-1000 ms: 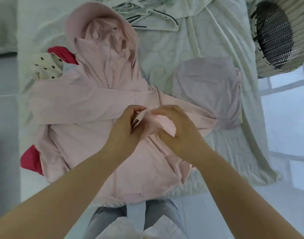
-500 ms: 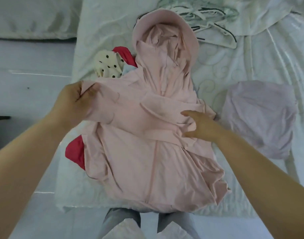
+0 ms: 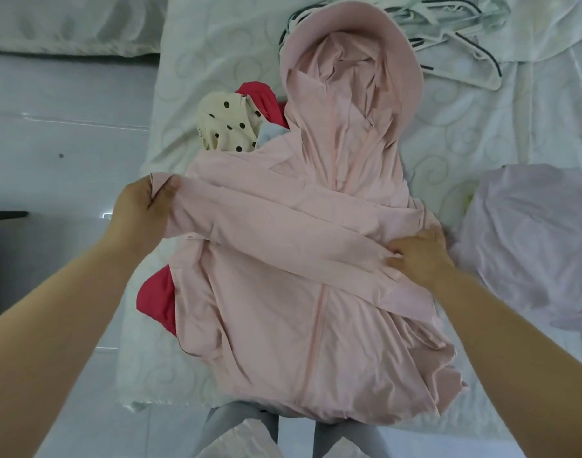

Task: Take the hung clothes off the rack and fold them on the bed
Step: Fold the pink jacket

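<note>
A pale pink hooded zip jacket (image 3: 316,309) lies front up on the bed (image 3: 197,54), hood pointing away from me. One sleeve is laid across its chest from right to left. My left hand (image 3: 141,209) pinches the cuff end of that sleeve at the jacket's left edge. On the jacket's right side my right hand (image 3: 418,256) rests on the sleeve, fingers bent into the cloth. A folded lilac garment (image 3: 534,246) sits on the bed to the right.
Under the jacket's left side lie a red garment (image 3: 157,302) and a cream piece with dark dots (image 3: 226,127). Several white hangers (image 3: 461,44) are heaped beyond the hood. A pillow (image 3: 68,24) is at far left, and white floor (image 3: 51,166) borders the bed.
Both hands worked together at the jacket's middle a second ago. My left hand then carried the sleeve end out to the left, and my right hand moved to the right side.
</note>
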Motion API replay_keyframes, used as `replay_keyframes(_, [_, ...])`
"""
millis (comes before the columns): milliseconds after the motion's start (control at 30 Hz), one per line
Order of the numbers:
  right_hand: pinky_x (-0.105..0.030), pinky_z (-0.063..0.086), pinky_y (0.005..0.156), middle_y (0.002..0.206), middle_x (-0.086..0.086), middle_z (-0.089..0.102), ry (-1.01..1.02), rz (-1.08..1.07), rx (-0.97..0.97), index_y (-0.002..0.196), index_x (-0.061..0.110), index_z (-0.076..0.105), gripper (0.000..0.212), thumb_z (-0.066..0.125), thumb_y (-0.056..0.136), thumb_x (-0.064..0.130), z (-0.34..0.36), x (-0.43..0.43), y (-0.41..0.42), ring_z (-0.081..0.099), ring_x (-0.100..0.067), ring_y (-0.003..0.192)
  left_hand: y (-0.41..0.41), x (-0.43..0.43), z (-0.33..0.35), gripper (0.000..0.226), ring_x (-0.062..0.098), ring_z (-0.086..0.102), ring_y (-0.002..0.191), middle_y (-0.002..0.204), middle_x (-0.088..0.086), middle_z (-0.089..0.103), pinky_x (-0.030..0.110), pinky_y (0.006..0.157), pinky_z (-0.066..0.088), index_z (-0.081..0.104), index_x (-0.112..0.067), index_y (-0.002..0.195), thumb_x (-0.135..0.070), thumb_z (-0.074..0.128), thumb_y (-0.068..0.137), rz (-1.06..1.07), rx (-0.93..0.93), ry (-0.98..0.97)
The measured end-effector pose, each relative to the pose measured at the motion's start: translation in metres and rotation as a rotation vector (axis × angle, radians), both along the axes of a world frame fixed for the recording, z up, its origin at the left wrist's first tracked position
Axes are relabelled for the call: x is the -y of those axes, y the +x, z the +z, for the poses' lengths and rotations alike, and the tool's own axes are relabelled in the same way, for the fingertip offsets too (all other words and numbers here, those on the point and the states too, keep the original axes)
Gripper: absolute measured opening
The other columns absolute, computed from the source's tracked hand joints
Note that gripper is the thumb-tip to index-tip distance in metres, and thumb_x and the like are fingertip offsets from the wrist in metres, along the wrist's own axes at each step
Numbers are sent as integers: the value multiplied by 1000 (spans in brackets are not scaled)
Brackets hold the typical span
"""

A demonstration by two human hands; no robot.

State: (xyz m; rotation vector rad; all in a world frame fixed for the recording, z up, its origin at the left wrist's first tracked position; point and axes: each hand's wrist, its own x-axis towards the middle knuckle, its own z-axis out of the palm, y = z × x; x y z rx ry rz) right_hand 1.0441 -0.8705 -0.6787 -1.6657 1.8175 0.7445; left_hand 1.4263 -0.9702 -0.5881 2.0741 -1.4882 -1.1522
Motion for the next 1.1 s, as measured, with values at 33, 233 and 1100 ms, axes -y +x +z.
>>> replay_keyframes(33, [-40,16,107,109,2,63,40,13,0,96,34,65,52,38,76,73,3,6,-11,45,-26,117,-1,3,-3,17,19,48,78,76,-3,55,8,58,37,56,-15,94,-24,42,98,-17,33,-8])
replay_keyframes(233, [-43,35,100,120,-12,54,-243,-471,101,81,11,67,42,69,75,53,30,31,-75,48,-34,115,-12,22,-31,23,22,50,78,81,2,57,30,66,41,62,-7,96,-29,53,93,-7,21,-19])
replay_keyframes(1100, [-48,11,116,154,-23,9,-733,-64,230,122,21,62,38,47,88,27,37,211,-9,9,-45,140,-79,42,-102,57,27,18,135,148,10,35,39,110,-13,25,-26,143,-53,22,92,-934,584,-422])
